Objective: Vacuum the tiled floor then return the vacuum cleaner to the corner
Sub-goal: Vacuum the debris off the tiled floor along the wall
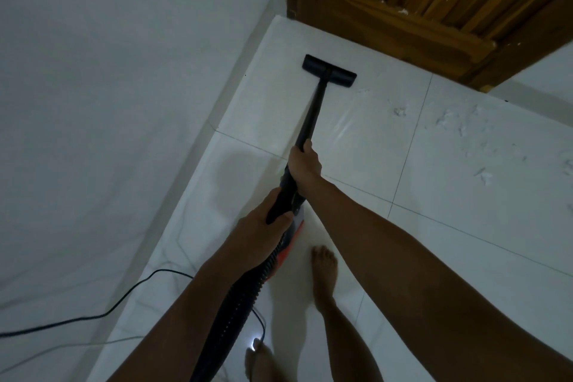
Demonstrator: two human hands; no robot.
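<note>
Both hands gripped the vacuum wand (pixel 311 115) — right hand (pixel 305 161) wrapped higher, left hand (pixel 263 220) clenched around the handle. Its nozzle (pixel 329 71) sat on the tiled floor (pixel 465 211) near the corner, just short of the wooden door (pixel 434 9) — white scraps (pixel 459 124) lay scattered to its right.

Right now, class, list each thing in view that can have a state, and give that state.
Left hand: grips the hose handle.
Right hand: grips the wand.
Floor head: flat on the tile near the door.
Wooden door: bottom edge over the tiles.
Power cord: slack along the floor.
Debris: scattered, not vacuumed.
</note>
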